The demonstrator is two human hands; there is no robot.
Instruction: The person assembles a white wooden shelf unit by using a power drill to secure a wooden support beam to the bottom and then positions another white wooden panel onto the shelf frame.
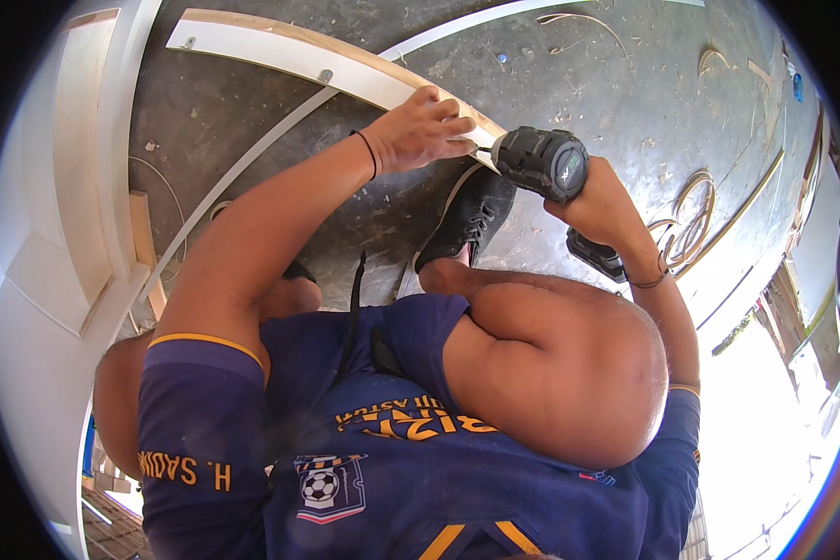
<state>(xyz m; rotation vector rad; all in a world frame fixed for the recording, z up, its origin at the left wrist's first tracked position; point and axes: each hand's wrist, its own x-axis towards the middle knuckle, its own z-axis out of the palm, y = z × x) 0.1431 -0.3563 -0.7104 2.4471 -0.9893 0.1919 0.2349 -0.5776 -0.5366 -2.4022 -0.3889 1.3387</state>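
Presently, a power drill (543, 161) is held by the right hand (603, 207), a little right of the upper centre of the frame; its grip is clamped on the drill handle, and the battery part is seen below this hand. The drill is pointed toward the left, and its bit is placed at the near end of a long white board (261, 54). This board is stretched from the upper left of the frame to the upper centre; a wooden edge is shown along its far side, and two small metal pieces are fixed on its white face. The left hand (423, 131) is laid at the same end of the board, with fingers bent, just beside the bit; whether its grip is closed on something cannot be told. Near the board end, a black shoe (476, 210) is seen on the grey floor (625, 103). A thin white strip (448, 31) is crossed by the board. At the right of the frame, brown coiled strips (709, 210) are left on the floor, and at the far left, white panels (37, 271) are seen.
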